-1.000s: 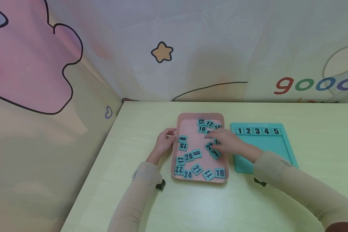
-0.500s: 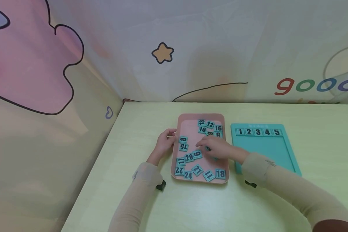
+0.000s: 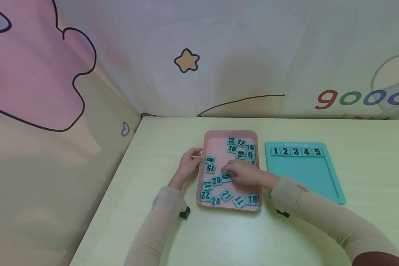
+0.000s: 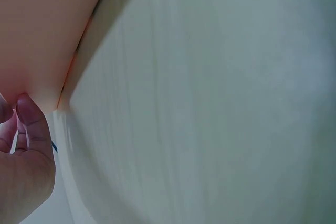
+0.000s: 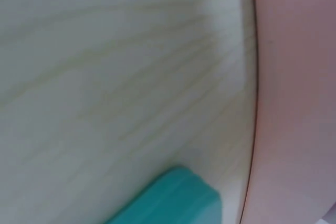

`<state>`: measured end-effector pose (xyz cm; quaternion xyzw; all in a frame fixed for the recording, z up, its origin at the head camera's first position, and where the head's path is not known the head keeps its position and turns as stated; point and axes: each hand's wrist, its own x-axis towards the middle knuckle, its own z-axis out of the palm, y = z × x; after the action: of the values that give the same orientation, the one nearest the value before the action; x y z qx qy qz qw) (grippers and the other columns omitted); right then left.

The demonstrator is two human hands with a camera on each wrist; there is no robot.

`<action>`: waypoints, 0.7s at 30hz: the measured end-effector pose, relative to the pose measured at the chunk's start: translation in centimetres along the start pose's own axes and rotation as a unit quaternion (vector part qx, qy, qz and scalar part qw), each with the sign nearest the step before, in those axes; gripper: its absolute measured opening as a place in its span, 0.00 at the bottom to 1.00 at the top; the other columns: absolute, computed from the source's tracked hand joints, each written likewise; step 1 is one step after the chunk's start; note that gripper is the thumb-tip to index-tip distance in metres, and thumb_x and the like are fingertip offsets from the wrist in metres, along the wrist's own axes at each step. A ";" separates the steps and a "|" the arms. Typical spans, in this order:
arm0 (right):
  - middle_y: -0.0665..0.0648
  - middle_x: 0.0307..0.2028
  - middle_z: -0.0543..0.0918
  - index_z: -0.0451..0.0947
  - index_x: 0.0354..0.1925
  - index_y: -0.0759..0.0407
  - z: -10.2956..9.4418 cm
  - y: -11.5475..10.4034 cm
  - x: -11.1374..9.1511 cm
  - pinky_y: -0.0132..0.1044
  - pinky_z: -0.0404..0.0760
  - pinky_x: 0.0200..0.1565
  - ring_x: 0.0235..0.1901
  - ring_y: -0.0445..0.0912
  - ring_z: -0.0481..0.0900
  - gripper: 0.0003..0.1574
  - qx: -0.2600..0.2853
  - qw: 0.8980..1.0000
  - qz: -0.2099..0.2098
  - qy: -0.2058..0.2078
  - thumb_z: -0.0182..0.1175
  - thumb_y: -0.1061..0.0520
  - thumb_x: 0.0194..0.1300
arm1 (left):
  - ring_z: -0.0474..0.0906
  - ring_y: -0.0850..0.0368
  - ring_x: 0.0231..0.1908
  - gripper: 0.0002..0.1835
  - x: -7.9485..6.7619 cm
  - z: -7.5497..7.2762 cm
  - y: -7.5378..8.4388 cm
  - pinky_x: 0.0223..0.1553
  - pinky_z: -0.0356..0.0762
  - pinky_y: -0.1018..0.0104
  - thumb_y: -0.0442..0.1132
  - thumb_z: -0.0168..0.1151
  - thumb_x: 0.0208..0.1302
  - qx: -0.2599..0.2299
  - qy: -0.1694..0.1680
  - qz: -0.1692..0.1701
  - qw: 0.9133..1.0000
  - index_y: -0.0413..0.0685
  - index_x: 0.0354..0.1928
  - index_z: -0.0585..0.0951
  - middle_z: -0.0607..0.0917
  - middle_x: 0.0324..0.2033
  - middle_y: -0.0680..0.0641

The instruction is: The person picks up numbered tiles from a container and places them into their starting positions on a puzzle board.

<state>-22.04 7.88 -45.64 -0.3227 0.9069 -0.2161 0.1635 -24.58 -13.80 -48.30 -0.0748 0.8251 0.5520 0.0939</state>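
Observation:
A pink tray (image 3: 216, 146) holds several teal number tiles, such as the 8 tile (image 3: 210, 160), 20 tile (image 3: 216, 180) and 18 tile (image 3: 252, 199). My left hand (image 3: 188, 164) rests against the tray's left side, fingers bent; in the left wrist view the left hand (image 4: 29, 161) has its thumb tip at the tray's pink wall (image 4: 37, 35). Over the tray's middle right, my right hand (image 3: 244, 172) reaches with its fingertips at the 6 tile (image 3: 225, 177). Whether they touch it I cannot tell. The right hand covers some tiles beneath it.
Right of the tray lies a teal board (image 3: 302, 171) with tiles 1 to 5 in its top row. Its near left part is behind the right sleeve (image 3: 294, 195). A printed cloth wall (image 3: 246, 66) stands behind the table (image 3: 173, 133).
My right hand has moved left and toward me, from the upper right tiles to the 6 tile. Tiles 16, 9 and 19 now show. My left hand stays at the tray's side.

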 end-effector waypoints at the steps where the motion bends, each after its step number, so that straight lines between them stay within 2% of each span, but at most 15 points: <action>1: 0.46 0.41 0.78 0.74 0.51 0.51 0.0 0.0 0.0 0.32 0.72 0.43 0.37 0.39 0.69 0.23 0.001 1.000 0.001 0.000 0.56 0.62 0.55 | 0.72 0.56 0.35 0.17 0.0 0.0 0.0 0.37 0.74 0.69 0.39 0.51 0.60 0.001 0.000 0.001 1.000 0.51 0.53 0.72 0.73 0.44 0.48; 10: 0.46 0.32 0.75 0.74 0.51 0.52 0.1 0.2 -0.4 0.31 0.69 0.36 0.32 0.39 0.68 0.25 -0.005 1.000 -0.007 -0.009 0.60 0.59 0.52 | 0.73 0.55 0.36 0.17 0.1 0.1 -0.1 0.40 0.75 0.67 0.39 0.51 0.60 0.000 0.002 -0.001 1.000 0.51 0.53 0.72 0.73 0.44 0.48; 21: 0.42 0.28 0.75 0.76 0.49 0.50 0.4 0.4 -0.8 0.30 0.68 0.34 0.30 0.38 0.69 0.22 -0.003 0.999 -0.026 -0.036 0.59 0.60 0.53 | 0.72 0.56 0.34 0.17 0.1 0.1 -0.1 0.37 0.74 0.70 0.39 0.52 0.60 0.004 0.005 0.001 1.000 0.51 0.52 0.72 0.73 0.43 0.48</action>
<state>-21.49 8.55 -46.04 -0.3542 0.8924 -0.2054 0.1898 -24.68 -13.77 -48.47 -0.0762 0.8278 0.5485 0.0899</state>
